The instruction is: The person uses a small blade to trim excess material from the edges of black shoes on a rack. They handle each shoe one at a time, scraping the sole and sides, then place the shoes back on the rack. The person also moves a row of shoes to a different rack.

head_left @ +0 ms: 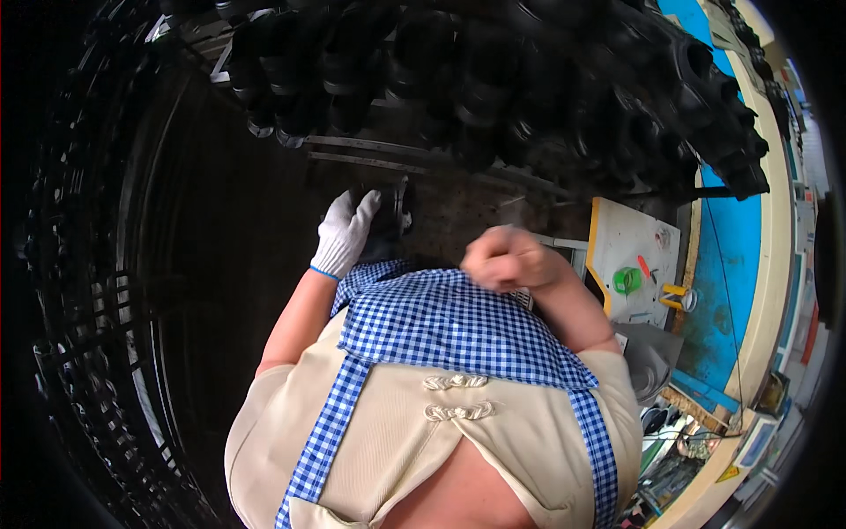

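from the head, looking down

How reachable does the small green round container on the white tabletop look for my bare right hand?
Probably yes: the green container stands in plain view on the white tabletop, and nothing visible blocks your bare right hand. That hand is blurred, so whether it holds anything is unclear.

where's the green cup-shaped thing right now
In the head view, the green cup-shaped thing is right of centre, on the white tabletop to the right of the person's bare right hand, beside a small red item.
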The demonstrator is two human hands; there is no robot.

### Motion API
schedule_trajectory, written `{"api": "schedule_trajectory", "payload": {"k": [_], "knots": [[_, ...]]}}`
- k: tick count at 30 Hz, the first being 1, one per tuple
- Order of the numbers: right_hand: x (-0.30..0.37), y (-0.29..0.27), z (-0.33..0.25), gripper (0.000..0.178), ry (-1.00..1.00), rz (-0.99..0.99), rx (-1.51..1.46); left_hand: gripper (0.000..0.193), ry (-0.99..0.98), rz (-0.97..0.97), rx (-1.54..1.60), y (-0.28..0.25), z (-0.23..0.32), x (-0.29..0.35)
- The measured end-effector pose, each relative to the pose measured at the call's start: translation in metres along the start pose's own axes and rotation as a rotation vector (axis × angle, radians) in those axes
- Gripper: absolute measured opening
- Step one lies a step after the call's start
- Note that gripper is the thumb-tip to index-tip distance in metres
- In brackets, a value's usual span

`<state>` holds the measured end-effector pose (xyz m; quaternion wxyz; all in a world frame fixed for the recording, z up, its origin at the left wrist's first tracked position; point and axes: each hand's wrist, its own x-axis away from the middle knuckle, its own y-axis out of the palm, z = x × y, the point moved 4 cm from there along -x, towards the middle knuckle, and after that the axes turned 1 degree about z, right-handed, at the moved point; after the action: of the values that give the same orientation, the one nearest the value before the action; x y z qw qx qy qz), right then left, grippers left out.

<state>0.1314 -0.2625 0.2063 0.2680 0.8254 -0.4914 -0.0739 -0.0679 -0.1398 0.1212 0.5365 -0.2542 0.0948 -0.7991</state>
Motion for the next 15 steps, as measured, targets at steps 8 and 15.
{"api": "schedule_trajectory", "payload": {"k": [8,15], "knots": [[0.025,-0.090,0.078,0.050,0.229,0.758,0.546,0.027,0.259,-0.117,-0.292,-0.027,0.035,0.018],[-0.050,-0.062,0.112,0.068,0.259,0.346,-0.579,0.031,0.977,-0.325,-0.500,0.013,0.063,0.038]]}}
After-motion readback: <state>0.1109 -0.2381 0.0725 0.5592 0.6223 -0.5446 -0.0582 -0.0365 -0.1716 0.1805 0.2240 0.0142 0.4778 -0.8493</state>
